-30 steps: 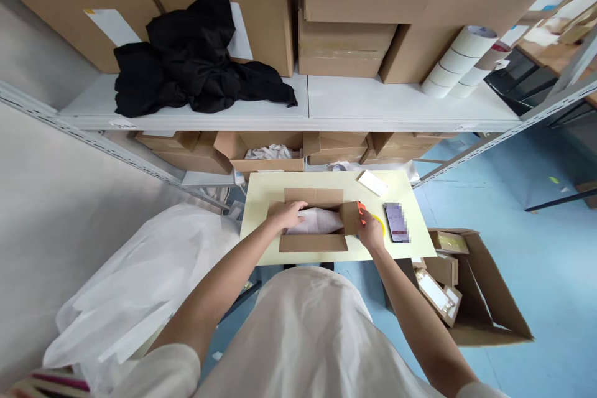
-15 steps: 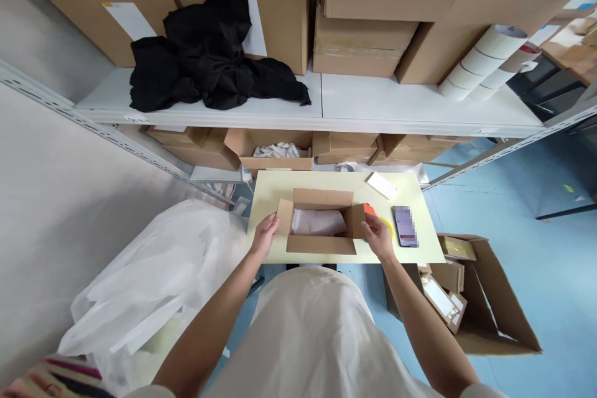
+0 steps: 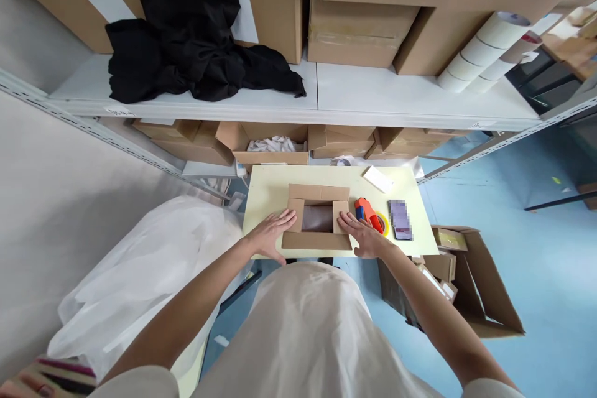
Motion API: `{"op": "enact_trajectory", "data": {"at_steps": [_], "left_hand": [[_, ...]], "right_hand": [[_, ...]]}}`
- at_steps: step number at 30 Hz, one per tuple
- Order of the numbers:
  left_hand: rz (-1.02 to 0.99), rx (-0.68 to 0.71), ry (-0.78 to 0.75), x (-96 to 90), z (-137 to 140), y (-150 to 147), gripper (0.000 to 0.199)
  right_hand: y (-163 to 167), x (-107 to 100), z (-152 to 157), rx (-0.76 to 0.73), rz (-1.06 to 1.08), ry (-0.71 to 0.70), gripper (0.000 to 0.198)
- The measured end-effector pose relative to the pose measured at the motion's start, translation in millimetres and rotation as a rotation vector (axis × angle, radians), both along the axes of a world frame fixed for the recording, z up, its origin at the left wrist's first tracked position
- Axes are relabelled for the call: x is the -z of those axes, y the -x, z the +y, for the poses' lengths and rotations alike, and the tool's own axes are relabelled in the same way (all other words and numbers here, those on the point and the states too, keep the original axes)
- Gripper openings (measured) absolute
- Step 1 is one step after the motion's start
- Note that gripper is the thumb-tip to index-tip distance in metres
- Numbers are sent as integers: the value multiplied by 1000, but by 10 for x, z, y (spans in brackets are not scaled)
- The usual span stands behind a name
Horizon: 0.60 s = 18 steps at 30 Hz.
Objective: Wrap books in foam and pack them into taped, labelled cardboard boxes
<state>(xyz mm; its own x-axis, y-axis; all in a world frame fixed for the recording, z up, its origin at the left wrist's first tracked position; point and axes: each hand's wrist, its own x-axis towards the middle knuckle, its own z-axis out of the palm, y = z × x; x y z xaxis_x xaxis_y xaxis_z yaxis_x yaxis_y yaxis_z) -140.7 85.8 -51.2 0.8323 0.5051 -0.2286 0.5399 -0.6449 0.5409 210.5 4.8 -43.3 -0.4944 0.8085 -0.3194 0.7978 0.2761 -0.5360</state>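
A small cardboard box sits on the pale yellow table in front of me, its two side flaps folded inward and its front and back flaps out. Between the side flaps shows a whitish wrapped bundle, partly covered. My left hand lies with fingers stretched out on the left flap, thumb spread toward the table edge. On the right flap rest the fingers of my right hand, also extended and apart. Just right of that hand is an orange tape dispenser with a yellow roll of tape.
A phone and a white box lie on the table. Behind runs a shelf with cartons, black cloth and tape rolls. White plastic sheeting is at left; a large open carton stands on the floor at right.
The side flaps, upright and gripped by my hands before, are now folded inward over the bundle. My fingers have opened flat on them. The tape dispenser shows more fully.
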Motion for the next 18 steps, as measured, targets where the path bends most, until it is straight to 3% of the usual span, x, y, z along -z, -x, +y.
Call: {"op": "enact_trajectory", "data": {"at_steps": [2, 5, 9, 12, 15, 18], "left_hand": [[12, 5, -43, 26, 29, -1, 99], [-70, -69, -42, 79, 29, -24, 66], [-247, -292, 14, 172, -30, -108, 47], [-375, -526, 27, 241, -70, -209, 33], [-488, -824, 66, 298, -84, -324, 26], [-553, -1018, 146, 349, -71, -422, 41]], "right_hand": [[-26, 10, 41, -25, -20, 1, 94], [-50, 56, 99, 17, 96, -29, 68], [-10, 159, 162, 190, 296, -99, 49], [53, 214, 226, 404, 385, -101, 40], [96, 203, 333, 630, 331, -53, 39], [115, 126, 502, 639, 176, -96, 62]]}}
